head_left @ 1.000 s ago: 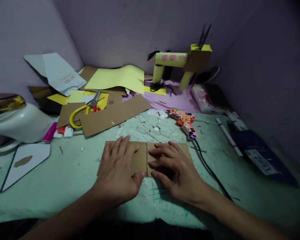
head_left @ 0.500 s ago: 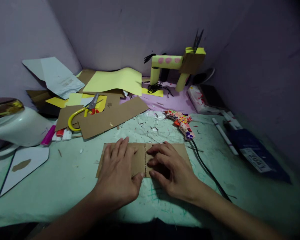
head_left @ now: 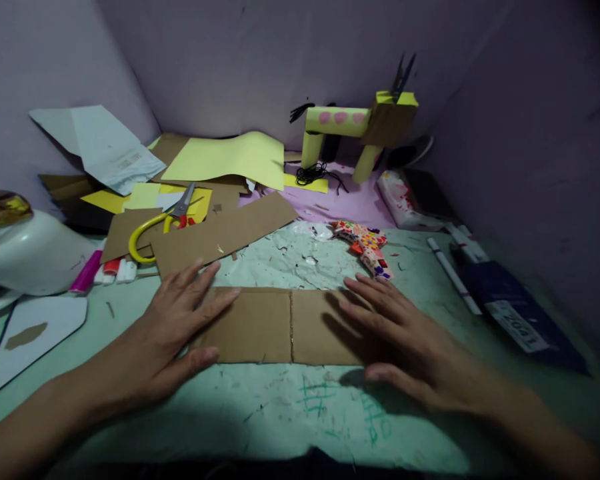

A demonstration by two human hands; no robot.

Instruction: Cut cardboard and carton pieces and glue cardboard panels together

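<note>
Flat on the green-covered table (head_left: pixel 290 407) lies a brown cardboard strip (head_left: pixel 260 327), with a glossy seam running across its middle. My left hand (head_left: pixel 180 333) rests over its left end, fingers spread and nothing gripped. Over the right end is my right hand (head_left: pixel 400 333), fingers apart, holding nothing and casting a shadow on the cardboard; whether it touches is unclear. Behind the right hand lies a flower-patterned glue gun (head_left: pixel 363 243).
Yellow-handled scissors (head_left: pixel 173 220) lie among cardboard and yellow paper (head_left: pixel 230 157) at the back left. A yellow paper animal figure (head_left: pixel 337 120) stands at the back. White markers (head_left: pixel 453 275) and a blue packet (head_left: pixel 525 313) are at right.
Both hands have moved apart from the seam toward the ends of the cardboard strip, uncovering its middle. The view has shifted slightly.
</note>
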